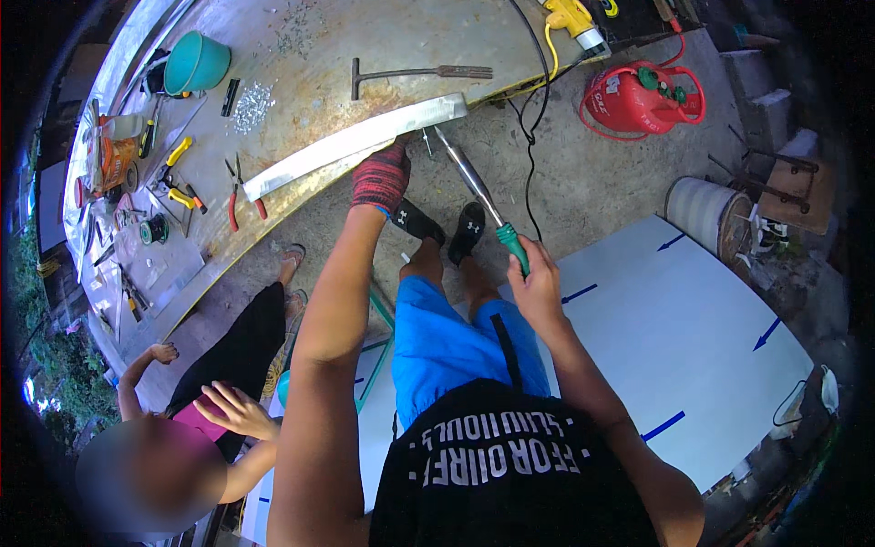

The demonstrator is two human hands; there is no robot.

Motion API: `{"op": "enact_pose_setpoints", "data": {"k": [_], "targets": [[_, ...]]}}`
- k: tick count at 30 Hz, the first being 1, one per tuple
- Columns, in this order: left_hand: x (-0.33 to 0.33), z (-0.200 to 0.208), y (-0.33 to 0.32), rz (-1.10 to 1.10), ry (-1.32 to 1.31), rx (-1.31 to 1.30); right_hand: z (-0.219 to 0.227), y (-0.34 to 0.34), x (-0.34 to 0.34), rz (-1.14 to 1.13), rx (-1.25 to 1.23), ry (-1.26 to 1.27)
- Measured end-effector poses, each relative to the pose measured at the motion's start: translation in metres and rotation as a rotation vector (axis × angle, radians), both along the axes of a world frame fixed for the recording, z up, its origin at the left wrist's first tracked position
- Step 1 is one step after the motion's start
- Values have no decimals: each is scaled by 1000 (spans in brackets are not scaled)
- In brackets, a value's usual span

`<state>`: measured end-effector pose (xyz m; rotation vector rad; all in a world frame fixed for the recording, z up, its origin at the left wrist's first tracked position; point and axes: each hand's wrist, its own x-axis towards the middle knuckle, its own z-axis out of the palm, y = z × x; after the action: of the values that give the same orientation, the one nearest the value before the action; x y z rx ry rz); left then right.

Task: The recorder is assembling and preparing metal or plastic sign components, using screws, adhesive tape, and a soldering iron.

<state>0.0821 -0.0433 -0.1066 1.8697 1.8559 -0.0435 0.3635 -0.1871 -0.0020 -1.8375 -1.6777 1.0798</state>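
Observation:
My left hand (383,175), in a red and black knit glove, grips a long, slightly curved strip of shiny sheet metal (351,137) from below at the table's edge. Its fingertips are hidden under the strip. Bare and closed, my right hand (536,284) holds a soldering iron (474,182) by its green handle. The iron's pointed tip is close to the strip's right end; whether they touch I cannot tell. A small thin metal piece (428,141) hangs below the strip near that tip. Beyond the strip lies a T-shaped metal tool (419,73).
On the worktable (301,64) are a teal bucket (197,64), red-handled pliers (239,193), yellow-handled snips (173,169) and a wire spool (154,229). A red gas cylinder (638,98) stands on the floor at right. Another person (228,365) is at left. A large white sheet (656,319) lies at right.

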Motion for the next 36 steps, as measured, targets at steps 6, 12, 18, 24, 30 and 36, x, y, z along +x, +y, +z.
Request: {"op": "enact_pose_setpoints", "data": {"k": [6,12,18,24,30,36], "targets": [[1,1,-1,-6,2,69,-8,3,-15,27,26,1],[3,16,3,31,-24,-79,-10,2,-22,55,10,3],[2,9,1,7,0,-23,-7,4,-25,50,36,-1],[2,11,-2,-5,1,32,-8,4,-23,52,43,1],[1,9,0,-11,8,-9,-7,7,-23,59,55,-4],[-2,3,0,13,-22,-41,-7,7,-24,68,42,-31]]}}
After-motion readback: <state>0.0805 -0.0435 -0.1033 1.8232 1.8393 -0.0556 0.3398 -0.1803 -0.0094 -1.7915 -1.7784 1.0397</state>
